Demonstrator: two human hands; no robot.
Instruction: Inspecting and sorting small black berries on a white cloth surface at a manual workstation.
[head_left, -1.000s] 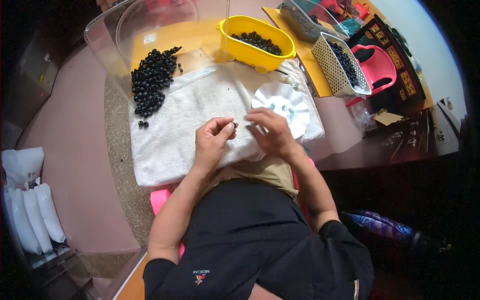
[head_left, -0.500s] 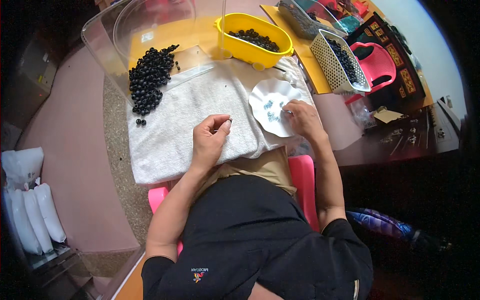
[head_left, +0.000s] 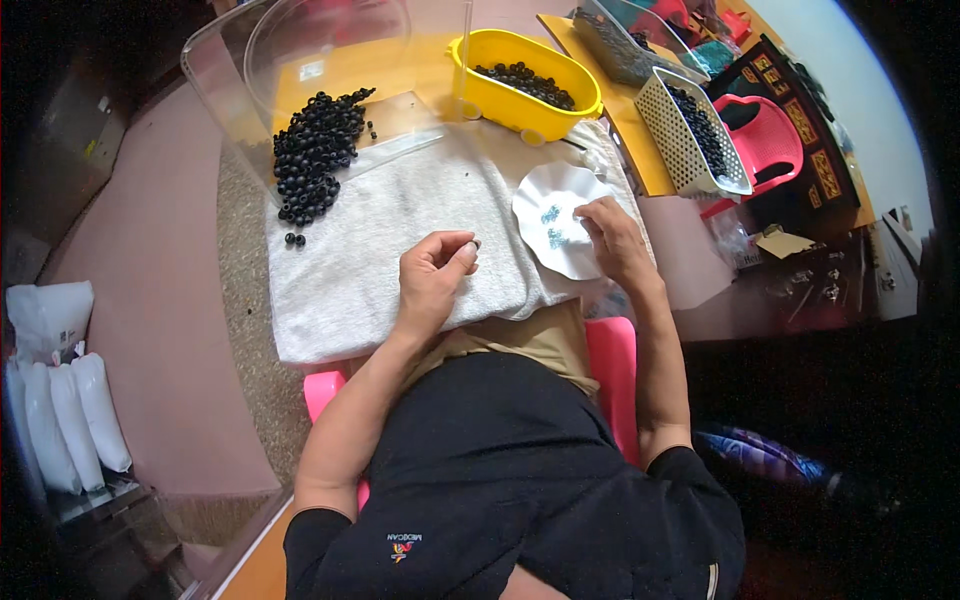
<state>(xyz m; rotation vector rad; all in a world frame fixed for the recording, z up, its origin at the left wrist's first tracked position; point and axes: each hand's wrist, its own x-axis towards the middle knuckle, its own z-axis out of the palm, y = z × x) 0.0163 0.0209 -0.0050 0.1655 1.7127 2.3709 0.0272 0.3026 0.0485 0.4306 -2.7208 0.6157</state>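
My left hand (head_left: pixel 432 280) is held above a white towel (head_left: pixel 370 240), thumb and forefinger pinched on a small dark round piece (head_left: pixel 477 244) that looks like a bead. To its right, my right hand (head_left: pixel 617 243) is over the near right part of a scalloped white dish (head_left: pixel 534 188), fingertips closed together. What those fingers hold, if anything, is too small to make out. Small bluish glittering pieces (head_left: pixel 556 238) lie in little clusters in the dish. At the towel's far left is a heap of black beads (head_left: pixel 318 150), with two loose black beads (head_left: pixel 294 240) just nearer.
A clear plastic box (head_left: pixel 222 110) stands around the heap. Behind the towel is a yellow tub (head_left: pixel 484 108) of black beads. Farther right are a white perforated basket (head_left: pixel 668 150) of dark beads and a pink chair (head_left: pixel 778 122). White filled bags (head_left: pixel 97 410) sit at lower left.
My right hand has drawn slightly up from the clusters toward the dish's right rim. My left hand keeps its pinch. The whole view has shifted slightly.
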